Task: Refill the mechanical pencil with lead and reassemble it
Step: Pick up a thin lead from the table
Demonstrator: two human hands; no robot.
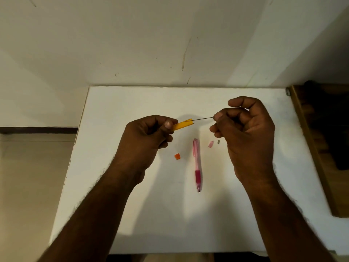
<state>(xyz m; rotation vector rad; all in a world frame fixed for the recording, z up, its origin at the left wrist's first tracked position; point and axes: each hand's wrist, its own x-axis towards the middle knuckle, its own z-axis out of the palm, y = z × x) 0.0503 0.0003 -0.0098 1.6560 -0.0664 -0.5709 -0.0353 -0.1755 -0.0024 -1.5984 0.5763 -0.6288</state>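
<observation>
My left hand grips a yellow lead case above the white table. My right hand pinches the end of a thin dark lead whose other end reaches the case's open mouth. Below them the pink mechanical pencil lies on the table, tip toward me. Its pink cap and a small grey eraser rest just right of the pencil's top. An orange lid lies left of the pencil.
A dark wooden piece of furniture borders the table on the right. A pale wall rises behind the table's far edge, and floor shows at the left.
</observation>
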